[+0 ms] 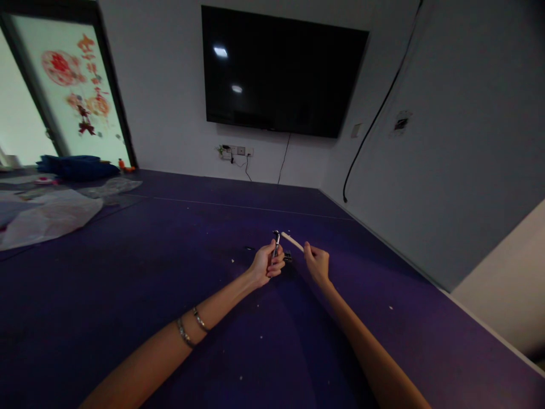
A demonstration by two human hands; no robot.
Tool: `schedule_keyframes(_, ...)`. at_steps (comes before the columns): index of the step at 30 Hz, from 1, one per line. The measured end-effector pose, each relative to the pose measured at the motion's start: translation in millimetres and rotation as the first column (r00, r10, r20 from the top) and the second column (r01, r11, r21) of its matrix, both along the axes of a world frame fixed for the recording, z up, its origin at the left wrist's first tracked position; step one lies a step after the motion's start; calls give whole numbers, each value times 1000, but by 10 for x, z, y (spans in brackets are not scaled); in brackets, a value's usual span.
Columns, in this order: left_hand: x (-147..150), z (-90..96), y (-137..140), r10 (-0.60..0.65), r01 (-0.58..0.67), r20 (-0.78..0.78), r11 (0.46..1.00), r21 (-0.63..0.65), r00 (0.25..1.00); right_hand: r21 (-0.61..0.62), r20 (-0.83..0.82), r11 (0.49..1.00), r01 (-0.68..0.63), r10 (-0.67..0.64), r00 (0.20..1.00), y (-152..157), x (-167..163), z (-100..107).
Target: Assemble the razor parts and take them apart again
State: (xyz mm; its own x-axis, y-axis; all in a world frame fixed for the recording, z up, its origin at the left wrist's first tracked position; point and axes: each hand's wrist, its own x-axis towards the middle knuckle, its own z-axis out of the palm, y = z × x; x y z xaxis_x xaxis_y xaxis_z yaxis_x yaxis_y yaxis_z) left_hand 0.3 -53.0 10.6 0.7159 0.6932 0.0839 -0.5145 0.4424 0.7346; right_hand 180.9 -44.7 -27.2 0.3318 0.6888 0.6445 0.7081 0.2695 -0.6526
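My left hand (268, 265) is closed around a slim, shiny silver tool (277, 241) with a small dark angled head at its top. I cannot make out its exact kind. In my right hand (317, 261), a pale, thin wooden-looking stick (293, 242) is gripped by its near end. Its far tip points left and lies close to the tool's head; whether they touch I cannot tell. Just behind my left fingers a small dark, shiny object (288, 257) rests on the purple floor (221, 329). A short dark strip (249, 247) lies to the left of that hand.
Small pale bits dot the floor. Clear plastic sheeting (59, 216) and a dark blue bundle (76, 167) lie at left. Ahead, a television (281, 71) hangs above wall sockets (240, 151). A black cable (374, 116) dangles along the right wall.
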Motion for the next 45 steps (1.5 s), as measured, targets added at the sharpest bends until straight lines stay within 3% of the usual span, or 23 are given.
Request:
schedule_keyframes(7,20,-37,16,-14,14,-12,1000,26,1000,21,-2,998,-53,53,999,36,-41,21)
schedule_keyframes(13,-12,-26,45,39,-37,-28,998,50,999,20,39,1000,6,-7,999,46,174,-12)
schedule_keyframes(19,6,-89,153,217,-199,-95,966,167,972,-80,-67,996,-48,43,997,61,252,272)
schedule_keyframes(25,8,-166,237,374,-298,-139,874,384,917,-248,-186,925,-287,245,951,-39,245,640)
schedule_keyframes(30,-30,-123,262,493,-333,-204,787,520,846,-305,-156,876,-375,342,927,-146,261,796)
schedule_keyframes(36,-75,-75,275,607,-313,-156,592,743,779,-330,-83,790,-516,520,850,-264,254,934)
schedule_keyframes(40,-102,-66,256,657,-264,-146,482,835,740,-306,-59,813,-496,504,862,-332,263,1028)
schedule_keyframes(45,-142,-5,235,660,-247,-111,425,871,743,-341,-24,805,-486,509,860,-375,302,1080)
